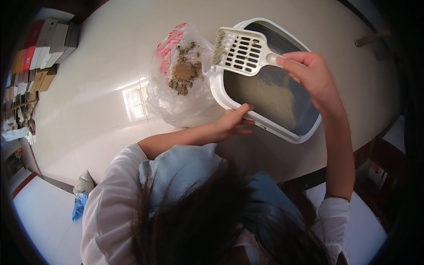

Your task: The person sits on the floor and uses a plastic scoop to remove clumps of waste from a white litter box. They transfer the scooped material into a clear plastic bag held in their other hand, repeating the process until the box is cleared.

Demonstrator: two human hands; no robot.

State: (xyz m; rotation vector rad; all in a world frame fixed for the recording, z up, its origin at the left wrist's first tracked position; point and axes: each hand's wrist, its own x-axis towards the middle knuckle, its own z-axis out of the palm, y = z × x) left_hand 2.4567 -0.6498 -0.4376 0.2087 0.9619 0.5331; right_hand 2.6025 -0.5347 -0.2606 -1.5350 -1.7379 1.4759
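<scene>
My right hand (309,74) grips the handle of a white slotted litter scoop (245,51), which is held above the far left rim of the litter box. Greyish litter clings along the scoop's front edge. The litter box (222,94) has a white rim and a grey inside, with a patch of fine litter (275,99) on its bottom. My left hand (237,122) holds the near rim of the box, thumb on top and fingers spread below. Left of the box lies an open clear plastic bag (162,102) with red print, holding brownish litter clumps (184,71).
Stacked boxes (48,44) line the far left side of the pale tiled floor (109,59). A bag with a blue lower part (82,192) stands at the lower left. A wooden piece (372,38) juts in at the upper right.
</scene>
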